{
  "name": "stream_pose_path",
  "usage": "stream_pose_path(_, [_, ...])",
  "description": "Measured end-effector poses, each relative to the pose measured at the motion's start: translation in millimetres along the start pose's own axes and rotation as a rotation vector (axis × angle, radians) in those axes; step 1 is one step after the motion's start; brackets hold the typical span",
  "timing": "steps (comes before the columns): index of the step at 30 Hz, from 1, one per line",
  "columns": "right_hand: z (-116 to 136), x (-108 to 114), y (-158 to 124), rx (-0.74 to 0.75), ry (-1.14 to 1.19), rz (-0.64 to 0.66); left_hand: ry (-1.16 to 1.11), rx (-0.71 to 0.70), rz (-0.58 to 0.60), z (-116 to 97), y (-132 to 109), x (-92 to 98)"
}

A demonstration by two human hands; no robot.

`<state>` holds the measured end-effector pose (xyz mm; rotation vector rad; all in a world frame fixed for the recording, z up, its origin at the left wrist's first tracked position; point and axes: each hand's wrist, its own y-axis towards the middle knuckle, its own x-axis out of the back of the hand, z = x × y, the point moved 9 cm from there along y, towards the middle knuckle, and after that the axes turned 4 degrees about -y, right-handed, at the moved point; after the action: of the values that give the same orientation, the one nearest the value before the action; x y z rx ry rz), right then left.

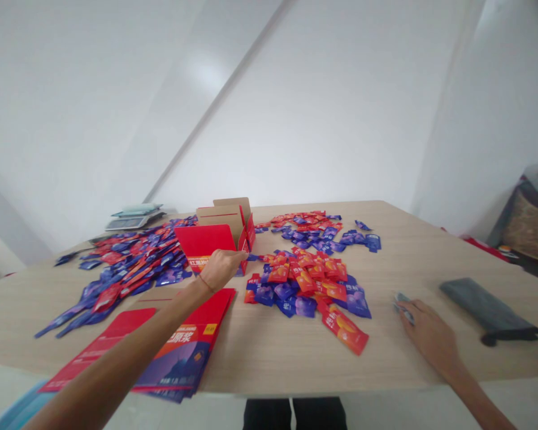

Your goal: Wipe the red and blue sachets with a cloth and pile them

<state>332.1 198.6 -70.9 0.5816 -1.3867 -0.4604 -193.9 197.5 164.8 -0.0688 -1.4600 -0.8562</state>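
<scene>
toward the far left corner of the desk (pixel 430 251) sits a scale (pixel 128 222), and from there a long heap of red and blue sachets (pixel 116 289) spreads toward the left end, loose enough that a brushing forearm could slide some off. at the near edge lie flat printed cartons (pixel 173 364), one corner hanging over; the left forearm crosses above them and is best carried high. farther in, left of the desk's middle, open red boxes (pixel 206 239) stand in a row with flaps up. just beside the front one, the person's left hand (pixel 224 269) has its fingers closed on the end of a blue sachet (pixel 252 257); a light pinch should do, drawn clear of the flap. next come a near mound (pixel 305 278) and, toward the far edge, a second spread (pixel 314 230), best left with the gap between them. to the right, the right hand (pixel 430 334) lies low with fingers curled over a small grey thing (pixel 404 307); whether they grip it cannot be told. a grey pouch (pixel 488 307) lies by the right edge, out of the way.
</scene>
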Motion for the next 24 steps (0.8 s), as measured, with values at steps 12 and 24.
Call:
stream_pose_path(12, [3.6, 4.6, 0.1, 0.010, -0.005, -0.013, -0.073, 0.253, 0.205, 34.1, -0.6, -76.9])
stream_pose_path(24, [4.0, 5.0, 0.0, 0.014, -0.038, -0.009, -0.308, 0.312, 0.372, 23.4, -32.6, -142.5])
